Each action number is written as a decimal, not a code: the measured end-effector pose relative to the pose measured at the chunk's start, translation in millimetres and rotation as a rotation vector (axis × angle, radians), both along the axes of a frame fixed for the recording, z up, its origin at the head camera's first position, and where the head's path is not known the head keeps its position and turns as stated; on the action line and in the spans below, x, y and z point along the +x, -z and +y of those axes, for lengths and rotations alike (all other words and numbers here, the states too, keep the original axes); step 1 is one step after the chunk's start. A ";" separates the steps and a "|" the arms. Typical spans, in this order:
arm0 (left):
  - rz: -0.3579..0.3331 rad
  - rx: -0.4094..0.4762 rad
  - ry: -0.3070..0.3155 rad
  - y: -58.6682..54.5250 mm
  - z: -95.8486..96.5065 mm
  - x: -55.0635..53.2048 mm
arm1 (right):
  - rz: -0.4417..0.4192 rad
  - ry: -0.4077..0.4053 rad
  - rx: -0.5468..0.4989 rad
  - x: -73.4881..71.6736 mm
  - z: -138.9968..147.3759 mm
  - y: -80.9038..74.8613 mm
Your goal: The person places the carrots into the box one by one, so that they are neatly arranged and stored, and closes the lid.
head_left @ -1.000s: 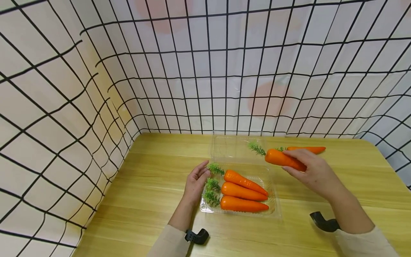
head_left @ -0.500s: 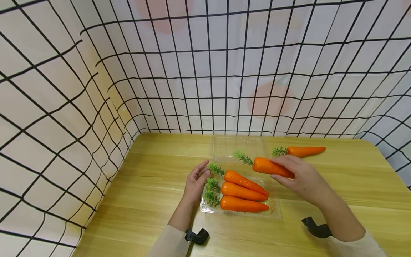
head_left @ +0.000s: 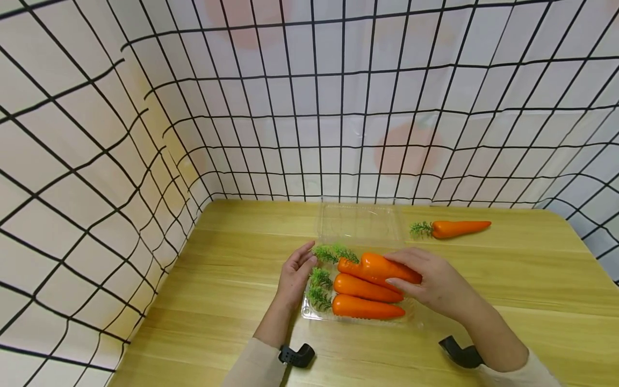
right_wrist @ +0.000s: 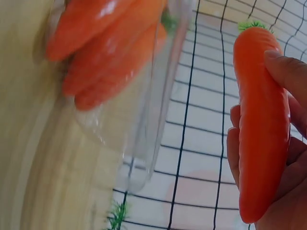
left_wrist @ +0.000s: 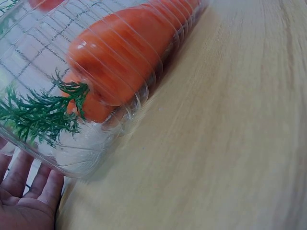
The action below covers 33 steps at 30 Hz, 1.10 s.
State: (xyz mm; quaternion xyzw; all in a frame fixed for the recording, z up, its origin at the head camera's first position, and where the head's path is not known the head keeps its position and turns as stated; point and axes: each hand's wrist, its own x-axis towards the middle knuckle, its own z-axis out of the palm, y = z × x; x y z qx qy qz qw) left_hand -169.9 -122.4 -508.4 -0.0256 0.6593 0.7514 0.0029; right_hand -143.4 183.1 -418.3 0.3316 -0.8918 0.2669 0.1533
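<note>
A clear plastic clamshell box (head_left: 416, 317) lies with its lid (head_left: 360, 223) folded back. Three orange carrots with green tops lie side by side in it; the front carrot (head_left: 367, 307) is fully visible. My right hand (head_left: 437, 279) grips another carrot (head_left: 382, 266) between thumb and fingers, over the rear of the box. This carrot (right_wrist: 261, 124) shows along its whole length in the right wrist view, and overlaps the rear carrot in the head view. At the box's left end, my left hand (head_left: 293, 274) rests by the rim with fingers extended (left_wrist: 19, 177).
One more carrot (head_left: 461, 228) lies on the wooden table (head_left: 232, 258) at the back right. A white wall covering with a black grid (head_left: 329, 97) rises behind and to the left. Black wrist mounts (head_left: 297, 356) sit on both forearms.
My right hand has carried its carrot left and toward me, from beside the lid to above the rear of the box. The left hand and the box have stayed put.
</note>
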 end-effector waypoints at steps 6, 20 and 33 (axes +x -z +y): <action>-0.001 0.001 -0.009 0.2 0.4 -0.2 | -0.069 -0.034 0.017 4.0 -14.6 5.3; -0.012 -0.064 -0.009 -1.3 0.2 -0.9 | -0.118 -0.106 0.038 8.9 -37.4 13.9; 0.004 -0.052 -0.001 -0.9 -0.5 -1.0 | -0.199 -0.111 0.068 10.2 -45.7 22.5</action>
